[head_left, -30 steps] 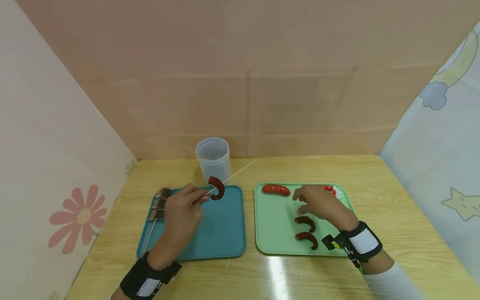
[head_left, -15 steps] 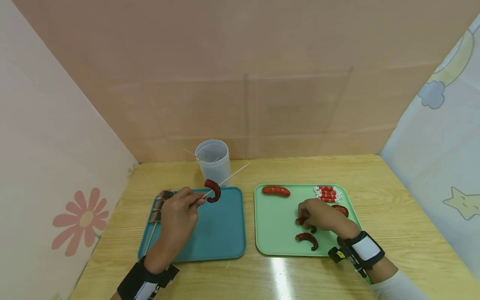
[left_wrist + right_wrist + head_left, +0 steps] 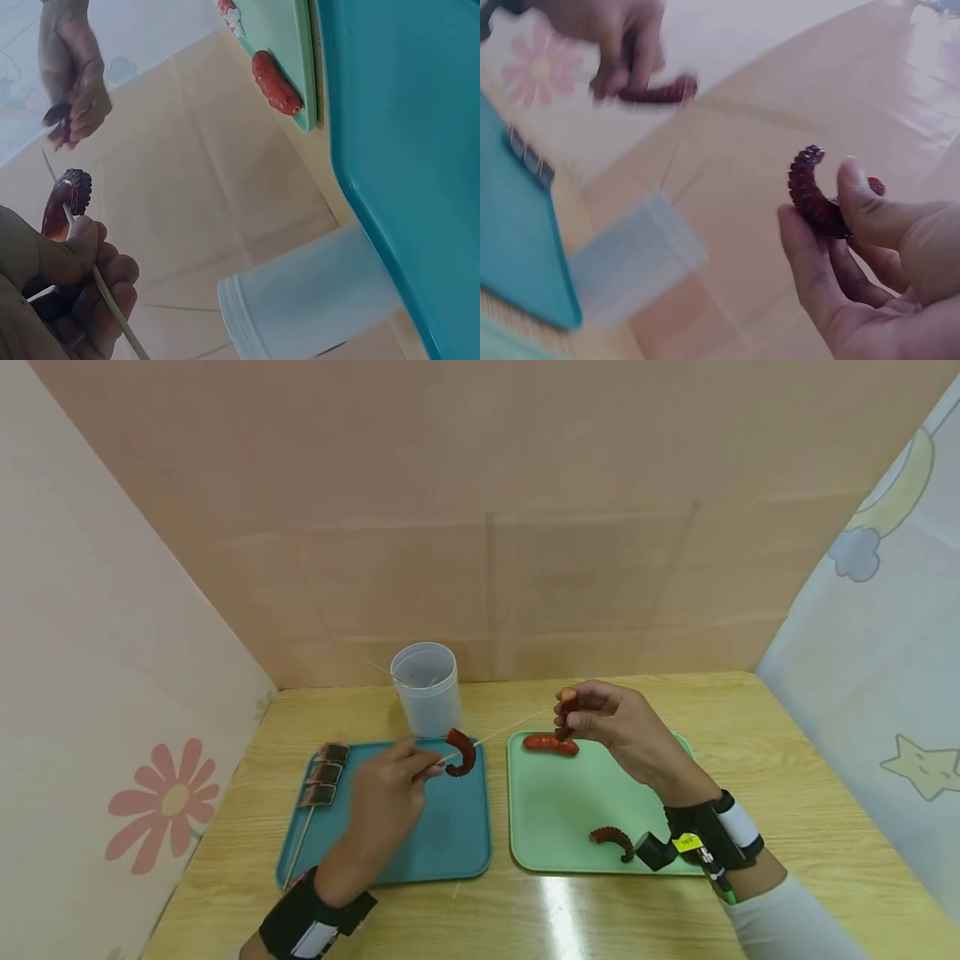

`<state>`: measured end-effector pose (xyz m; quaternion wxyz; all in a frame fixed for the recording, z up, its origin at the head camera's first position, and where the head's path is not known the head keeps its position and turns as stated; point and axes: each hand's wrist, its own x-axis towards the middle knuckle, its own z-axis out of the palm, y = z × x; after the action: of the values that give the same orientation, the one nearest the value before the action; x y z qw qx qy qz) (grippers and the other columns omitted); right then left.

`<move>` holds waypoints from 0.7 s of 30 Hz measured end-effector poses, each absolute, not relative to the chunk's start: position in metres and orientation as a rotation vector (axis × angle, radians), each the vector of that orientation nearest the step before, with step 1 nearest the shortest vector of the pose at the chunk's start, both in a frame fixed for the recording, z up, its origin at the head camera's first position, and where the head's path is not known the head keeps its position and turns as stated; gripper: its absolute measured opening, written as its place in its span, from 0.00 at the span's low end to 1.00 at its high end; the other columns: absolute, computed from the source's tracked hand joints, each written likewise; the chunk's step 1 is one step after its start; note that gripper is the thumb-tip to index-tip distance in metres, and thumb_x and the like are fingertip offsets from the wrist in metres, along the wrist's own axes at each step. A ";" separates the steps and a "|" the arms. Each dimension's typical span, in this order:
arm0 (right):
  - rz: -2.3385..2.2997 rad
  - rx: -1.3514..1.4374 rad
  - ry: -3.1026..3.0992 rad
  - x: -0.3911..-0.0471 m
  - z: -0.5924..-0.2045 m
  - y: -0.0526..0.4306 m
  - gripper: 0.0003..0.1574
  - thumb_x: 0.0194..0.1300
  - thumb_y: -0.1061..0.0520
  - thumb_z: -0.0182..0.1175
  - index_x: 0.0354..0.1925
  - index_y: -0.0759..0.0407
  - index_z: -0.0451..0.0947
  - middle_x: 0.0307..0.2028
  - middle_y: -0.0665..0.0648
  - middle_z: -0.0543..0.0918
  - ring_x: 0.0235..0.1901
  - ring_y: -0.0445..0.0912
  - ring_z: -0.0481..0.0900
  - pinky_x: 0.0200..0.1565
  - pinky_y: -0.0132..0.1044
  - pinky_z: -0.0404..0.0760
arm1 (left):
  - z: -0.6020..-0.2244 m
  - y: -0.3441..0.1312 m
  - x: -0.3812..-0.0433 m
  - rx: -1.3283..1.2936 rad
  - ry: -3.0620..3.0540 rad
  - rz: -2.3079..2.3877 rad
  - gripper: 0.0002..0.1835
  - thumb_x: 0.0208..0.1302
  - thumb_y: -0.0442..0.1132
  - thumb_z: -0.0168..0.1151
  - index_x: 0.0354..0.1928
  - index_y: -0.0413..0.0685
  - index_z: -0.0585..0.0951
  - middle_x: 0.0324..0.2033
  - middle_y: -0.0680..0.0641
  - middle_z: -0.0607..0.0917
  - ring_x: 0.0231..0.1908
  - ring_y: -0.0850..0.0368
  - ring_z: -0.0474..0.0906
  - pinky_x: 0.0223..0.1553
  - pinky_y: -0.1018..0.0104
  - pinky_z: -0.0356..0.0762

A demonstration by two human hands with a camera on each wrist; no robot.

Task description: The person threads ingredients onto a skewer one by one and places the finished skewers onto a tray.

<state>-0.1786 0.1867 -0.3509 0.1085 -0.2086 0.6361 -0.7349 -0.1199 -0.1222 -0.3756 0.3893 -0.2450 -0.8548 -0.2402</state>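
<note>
My left hand (image 3: 386,797) pinches a thin wooden skewer (image 3: 513,725) over the blue tray (image 3: 450,831). Threaded on it, just past the fingertips, is a curled dark-red octopus tentacle (image 3: 467,754). Its row of suckers shows in the left wrist view. My right hand (image 3: 633,739), raised above the back of the green tray (image 3: 555,852), holds a second tentacle (image 3: 810,195) between thumb and fingers. The skewer's bare tip points toward this second piece. Another tentacle (image 3: 615,838) lies near the green tray's front edge.
A red sausage (image 3: 542,743) lies at the green tray's back left. Behind the blue tray stands a white plastic tub (image 3: 431,710) holding thin sticks. A skewer with dark square pieces (image 3: 322,774) rests along the blue tray's left side. Red-and-white pieces (image 3: 231,16) lie on the green tray.
My right hand has picked up a tentacle from the green tray and lifted it up and left toward the skewer's tip. My left hand has shifted slightly right with the skewer.
</note>
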 end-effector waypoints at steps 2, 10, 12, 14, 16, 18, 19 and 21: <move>-2.181 -0.635 1.827 -0.176 -0.345 0.182 0.15 0.62 0.69 0.60 0.49 0.64 0.77 0.42 0.56 0.84 0.42 0.48 0.83 0.47 0.42 0.83 | -0.375 -0.120 -0.119 -0.636 -2.174 -0.625 0.03 0.45 0.29 0.74 0.25 0.42 0.89 0.20 0.50 0.80 0.18 0.61 0.77 0.16 0.72 0.74; -2.188 -0.726 1.837 -0.171 -0.337 0.172 0.16 0.61 0.71 0.60 0.48 0.63 0.78 0.42 0.54 0.83 0.41 0.46 0.83 0.48 0.38 0.82 | -0.375 -0.117 -0.118 -0.620 -2.191 -0.664 0.02 0.48 0.28 0.72 0.26 0.41 0.89 0.19 0.51 0.78 0.19 0.61 0.78 0.16 0.72 0.73; -2.204 -0.736 1.826 -0.170 -0.336 0.170 0.16 0.61 0.72 0.60 0.47 0.63 0.79 0.42 0.54 0.82 0.41 0.45 0.83 0.48 0.37 0.82 | -0.375 -0.118 -0.118 -0.617 -2.194 -0.658 0.03 0.47 0.27 0.72 0.26 0.41 0.89 0.19 0.51 0.78 0.19 0.61 0.77 0.16 0.73 0.73; -2.202 -0.728 1.851 -0.170 -0.336 0.169 0.16 0.60 0.72 0.60 0.46 0.60 0.79 0.42 0.52 0.82 0.41 0.44 0.83 0.47 0.35 0.82 | -0.375 -0.118 -0.118 -0.620 -2.195 -0.648 0.03 0.47 0.28 0.73 0.26 0.42 0.89 0.19 0.51 0.78 0.19 0.61 0.77 0.16 0.73 0.73; -2.201 -0.708 1.885 -0.169 -0.335 0.167 0.16 0.60 0.71 0.61 0.46 0.59 0.80 0.42 0.51 0.82 0.42 0.43 0.83 0.47 0.34 0.82 | -0.376 -0.118 -0.118 -0.625 -2.197 -0.645 0.03 0.47 0.28 0.73 0.26 0.41 0.89 0.20 0.51 0.77 0.19 0.61 0.77 0.16 0.73 0.74; -2.194 -0.679 1.932 -0.169 -0.335 0.165 0.16 0.59 0.70 0.63 0.45 0.59 0.81 0.42 0.51 0.83 0.41 0.43 0.83 0.47 0.34 0.82 | -0.377 -0.118 -0.118 -0.623 -2.202 -0.643 0.03 0.47 0.29 0.73 0.26 0.41 0.89 0.20 0.51 0.78 0.19 0.61 0.77 0.17 0.73 0.74; -2.189 -0.658 1.956 -0.168 -0.334 0.164 0.16 0.58 0.69 0.64 0.45 0.58 0.81 0.42 0.50 0.83 0.41 0.43 0.83 0.46 0.34 0.82 | -0.377 -0.118 -0.117 -0.621 -2.205 -0.642 0.03 0.47 0.29 0.73 0.26 0.41 0.89 0.20 0.51 0.78 0.19 0.61 0.77 0.17 0.73 0.74; -2.180 -0.616 2.004 -0.167 -0.333 0.161 0.15 0.56 0.67 0.66 0.43 0.57 0.81 0.41 0.49 0.84 0.40 0.43 0.83 0.46 0.34 0.82 | -0.377 -0.118 -0.117 -0.615 -2.209 -0.647 0.03 0.47 0.29 0.73 0.26 0.41 0.89 0.19 0.51 0.78 0.19 0.61 0.78 0.17 0.73 0.74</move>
<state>-0.1669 0.1614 -0.3331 0.0584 -0.2033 0.6614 -0.7196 -0.1168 -0.1181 -0.3765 0.3704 -0.2396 -0.8613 -0.2520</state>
